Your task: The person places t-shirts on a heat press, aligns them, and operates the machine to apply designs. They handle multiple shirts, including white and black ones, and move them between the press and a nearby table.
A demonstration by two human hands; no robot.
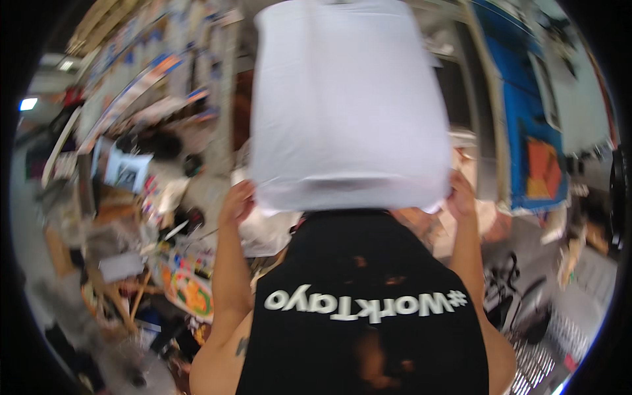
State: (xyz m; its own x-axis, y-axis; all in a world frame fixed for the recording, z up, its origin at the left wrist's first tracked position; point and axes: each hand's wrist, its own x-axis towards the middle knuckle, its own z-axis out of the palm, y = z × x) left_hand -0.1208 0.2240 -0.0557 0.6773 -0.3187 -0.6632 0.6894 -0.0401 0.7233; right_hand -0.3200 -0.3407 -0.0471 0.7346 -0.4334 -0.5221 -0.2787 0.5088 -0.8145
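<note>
White cloth (349, 99), which looks like a garment, lies smooth and stretched over a flat, board-like shape in front of me. Its near edge is folded and slightly blurred, close to my black shirt. At the near left corner, my left hand (241, 201) is closed, its fingers pinching the cloth's edge. My right hand (461, 195) grips the opposite near corner the same way, its fingertips partly hidden by the cloth. Whatever carries the cloth underneath is hidden.
Blue-framed panel (520, 99) with an orange patch (544, 168) stands to the right. Racks of blurred frames (164, 66) rise at the far left. Cluttered wooden stands (125, 289) and a round, fan-like object (138, 375) sit lower left.
</note>
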